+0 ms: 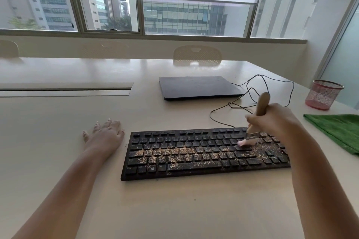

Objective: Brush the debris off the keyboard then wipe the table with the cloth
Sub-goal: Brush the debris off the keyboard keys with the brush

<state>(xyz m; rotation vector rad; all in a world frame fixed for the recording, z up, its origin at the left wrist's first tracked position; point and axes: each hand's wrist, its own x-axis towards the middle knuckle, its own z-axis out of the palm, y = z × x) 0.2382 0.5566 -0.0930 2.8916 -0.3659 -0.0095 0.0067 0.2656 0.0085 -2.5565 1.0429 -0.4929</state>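
Observation:
A black keyboard (pixel 194 153) lies on the beige table (pixel 174 209), strewn with tan crumb-like debris (pixel 174 154) over its middle and right keys. My right hand (pixel 275 120) grips a wooden-handled brush (pixel 262 105); its pale bristles (pixel 245 142) touch the upper right keys. My left hand (pixel 104 134) rests flat on the table just left of the keyboard, fingers straight. A green cloth (pixel 338 130) lies at the table's right edge.
A shut dark laptop (pixel 198 87) sits behind the keyboard, with a black cable (pixel 252 101) looping beside it. A red mesh cup (pixel 323 95) stands at the far right. A chair back (pixel 197 55) shows past the far edge.

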